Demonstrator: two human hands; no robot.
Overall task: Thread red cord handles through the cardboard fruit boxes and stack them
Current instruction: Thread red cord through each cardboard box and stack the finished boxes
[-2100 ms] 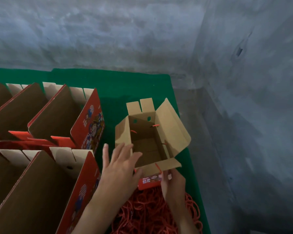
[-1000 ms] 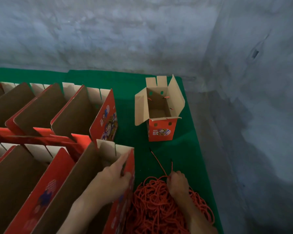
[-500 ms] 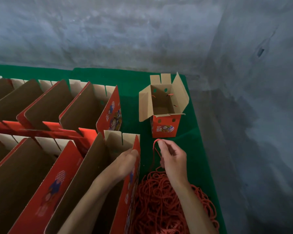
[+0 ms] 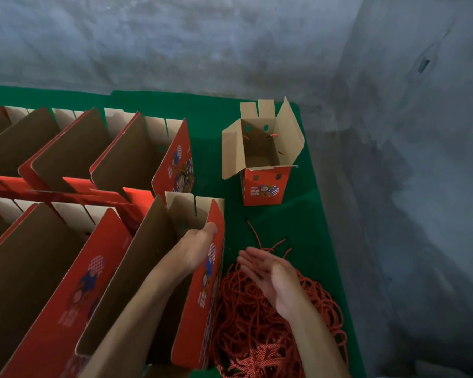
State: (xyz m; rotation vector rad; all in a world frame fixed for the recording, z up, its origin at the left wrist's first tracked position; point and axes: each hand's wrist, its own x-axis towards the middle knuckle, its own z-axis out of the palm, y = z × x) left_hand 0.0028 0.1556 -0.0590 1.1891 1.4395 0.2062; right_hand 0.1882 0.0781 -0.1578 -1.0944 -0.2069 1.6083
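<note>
Green mat [image 4: 298, 225]: my left hand [image 4: 194, 248] grips the flat box [image 4: 202, 282]; my right hand [image 4: 271, 271], fingers spread and holding nothing, hovers over the cords [image 4: 257, 323]. Tangled cords may lift in clumps.

Green mat [image 4: 298, 222] carries cardboard boxes [image 4: 260, 159] and red cords [image 4: 257, 317].

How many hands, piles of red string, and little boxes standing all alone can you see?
Hands: 2 (left hand gripping a row box, right hand open)
Red cord pile: 1
Lone open box: 1
Total: 4
</note>
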